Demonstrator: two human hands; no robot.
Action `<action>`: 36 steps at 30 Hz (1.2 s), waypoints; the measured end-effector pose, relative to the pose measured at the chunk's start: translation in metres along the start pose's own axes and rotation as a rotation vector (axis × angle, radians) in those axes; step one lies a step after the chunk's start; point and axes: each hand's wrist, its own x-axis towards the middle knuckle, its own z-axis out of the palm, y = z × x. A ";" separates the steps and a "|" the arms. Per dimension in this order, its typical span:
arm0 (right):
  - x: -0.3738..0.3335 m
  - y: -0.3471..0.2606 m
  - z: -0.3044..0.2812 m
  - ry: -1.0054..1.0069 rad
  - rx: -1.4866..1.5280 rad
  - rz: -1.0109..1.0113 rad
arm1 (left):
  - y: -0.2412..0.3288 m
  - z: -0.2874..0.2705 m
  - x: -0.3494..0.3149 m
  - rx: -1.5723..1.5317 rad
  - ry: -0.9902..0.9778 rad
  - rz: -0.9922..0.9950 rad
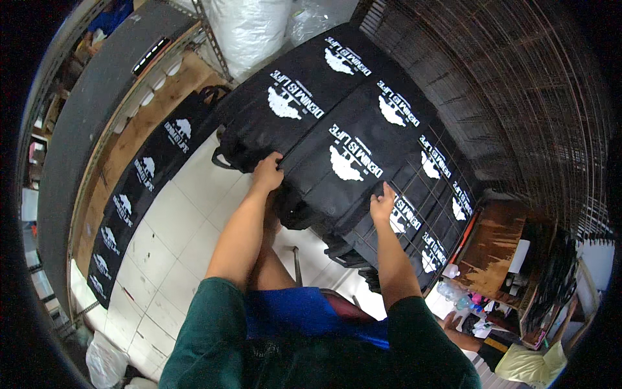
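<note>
Black fabric bags with white printed pictures and lettering lie flat in rows before me. My left hand (267, 172) is closed on the near edge of one black bag (304, 178), close to the middle of the row. To its right, my right hand (383, 202) pinches the edge of the neighbouring black bag (359, 217), its thumb and forefinger uppermost. Part of its grip is hidden under the fabric. Dark straps and folds hang below the near edge between my hands. A wire grid (421, 198) lies over the bags at the right.
More printed black bags (144, 170) hang along a shelf (116, 139) at the left. White sacks (249, 32) stand at the back. A wire mesh wall (492, 84) rises at right. Plastic bottles (453, 292) and another person's limb (463, 334) are at lower right.
</note>
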 end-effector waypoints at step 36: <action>-0.010 -0.025 -0.020 0.283 -0.102 -0.074 | 0.020 -0.015 -0.004 0.132 0.245 0.029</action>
